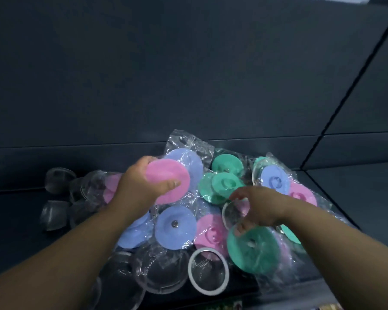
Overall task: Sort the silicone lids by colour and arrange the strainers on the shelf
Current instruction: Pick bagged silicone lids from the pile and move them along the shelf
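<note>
A heap of round silicone lids in clear plastic bags lies on a dark shelf [20,211]. My left hand [141,186] grips a pink lid [169,180], lifted over the heap beside a blue lid [188,164]. My right hand [255,209] holds a bagged green lid [253,249] by its upper edge, with a metal strainer ring [227,211] under the fingers. More green lids [222,186], another blue lid [175,227] and another pink lid [211,233] lie between my hands. A mesh strainer [208,274] sits at the front.
Several clear dome-shaped pieces [58,180] stand at the left of the shelf, and bagged mesh strainers [161,271] at the front. The dark back panel [188,74] rises behind the heap. More bagged blue and pink lids [278,180] lie at the right.
</note>
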Demonstrator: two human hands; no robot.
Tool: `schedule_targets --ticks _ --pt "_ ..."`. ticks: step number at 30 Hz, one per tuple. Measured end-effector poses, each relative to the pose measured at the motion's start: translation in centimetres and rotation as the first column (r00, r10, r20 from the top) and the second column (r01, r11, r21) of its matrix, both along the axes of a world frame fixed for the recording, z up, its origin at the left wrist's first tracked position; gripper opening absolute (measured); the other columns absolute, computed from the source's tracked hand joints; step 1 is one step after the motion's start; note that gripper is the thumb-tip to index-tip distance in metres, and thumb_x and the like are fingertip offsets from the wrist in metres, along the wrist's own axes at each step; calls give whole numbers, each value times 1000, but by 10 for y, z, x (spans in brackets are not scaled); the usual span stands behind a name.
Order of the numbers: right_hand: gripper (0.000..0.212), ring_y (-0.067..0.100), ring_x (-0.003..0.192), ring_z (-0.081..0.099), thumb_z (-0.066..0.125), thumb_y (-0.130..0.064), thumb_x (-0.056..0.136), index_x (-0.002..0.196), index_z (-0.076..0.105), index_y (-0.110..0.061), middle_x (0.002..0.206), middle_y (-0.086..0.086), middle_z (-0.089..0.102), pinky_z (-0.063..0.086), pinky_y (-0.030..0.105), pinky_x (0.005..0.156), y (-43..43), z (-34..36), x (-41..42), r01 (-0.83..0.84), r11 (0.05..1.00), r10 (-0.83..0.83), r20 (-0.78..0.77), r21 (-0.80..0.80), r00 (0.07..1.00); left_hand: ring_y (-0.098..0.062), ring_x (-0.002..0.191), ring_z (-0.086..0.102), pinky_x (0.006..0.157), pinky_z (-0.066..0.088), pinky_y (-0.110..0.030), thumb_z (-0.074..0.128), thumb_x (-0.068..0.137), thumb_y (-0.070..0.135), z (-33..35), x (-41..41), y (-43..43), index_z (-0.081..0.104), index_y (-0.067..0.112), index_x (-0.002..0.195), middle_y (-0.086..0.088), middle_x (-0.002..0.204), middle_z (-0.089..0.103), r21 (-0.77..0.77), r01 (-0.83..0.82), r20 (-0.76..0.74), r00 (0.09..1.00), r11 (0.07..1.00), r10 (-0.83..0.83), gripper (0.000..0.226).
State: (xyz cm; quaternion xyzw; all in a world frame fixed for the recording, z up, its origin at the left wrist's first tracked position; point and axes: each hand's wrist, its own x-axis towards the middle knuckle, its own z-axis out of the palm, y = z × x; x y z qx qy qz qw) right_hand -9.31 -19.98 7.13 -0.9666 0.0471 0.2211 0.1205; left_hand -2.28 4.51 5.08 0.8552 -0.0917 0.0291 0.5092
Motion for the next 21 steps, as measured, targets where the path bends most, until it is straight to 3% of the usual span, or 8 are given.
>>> schedule_targets --ticks 3,6,10,13,17,19,21 --pt "102 20 132 40 90 -34 57 142 34 -29 146 -4 35 36 31 107 -12 -14 -13 -99 994 106 -168 45 980 -17 83 60 76 54 -39 87 64 27 -5 -9 -22 58 20 107 9 91 61 -25 48 -31 998 999 -49 52" --pt "122 21 141 25 91 -35 53 149 16 -32 156 -7 12 24 31 115 -20 -36 -19 -169 984 175 -149 51 973 -17 86 59 75 52 -31 86 65 28 -15 -14 -38 55 23 108 7 94 61 -10 68 -54 996 998 -68 53" --pt "104 22 127 44 89 -31 58 143 29 -35 144 0 41 35 26 103 -27 -45 -20 -122 985 116 59 125 992 -4 79 55 52 42 -8 85 67 28 -18 -19 -49 51 27 105 11 90 58 21 37 -62 997 999 -35 50" --pt "99 19 119 50 90 -30 59 140 34 -37 133 -2 51 41 23 96 -36 -41 -18 25 950 -71 135 313 988 -16 86 61 65 50 -25 85 66 33 -19 -22 -51 54 25 105 6 96 64 -27 -24 -57 998 999 23 51" --pt "90 15 98 62 90 -24 60 134 41 -38 114 -6 60 52 24 80 -51 -33 -19 151 796 -300 167 586 939 -17 84 63 71 53 -36 78 55 47 -15 -31 -54 59 21 102 3 94 66 -136 -123 -82 990 983 113 57" --pt "83 16 82 67 89 -14 62 129 45 -35 102 -4 66 57 27 68 -57 -31 -20 187 651 -397 121 736 910 -17 80 64 67 53 -34 84 60 40 -12 -34 -57 61 20 100 3 92 67 -209 -161 -113 984 965 139 51" --pt "78 16 79 69 86 -8 65 129 47 -31 100 0 69 57 27 62 -63 -30 -19 181 542 -445 98 821 890 -19 81 65 65 53 -33 83 68 30 -12 -37 -61 62 18 103 1 93 69 -288 -190 -154 977 939 150 42"
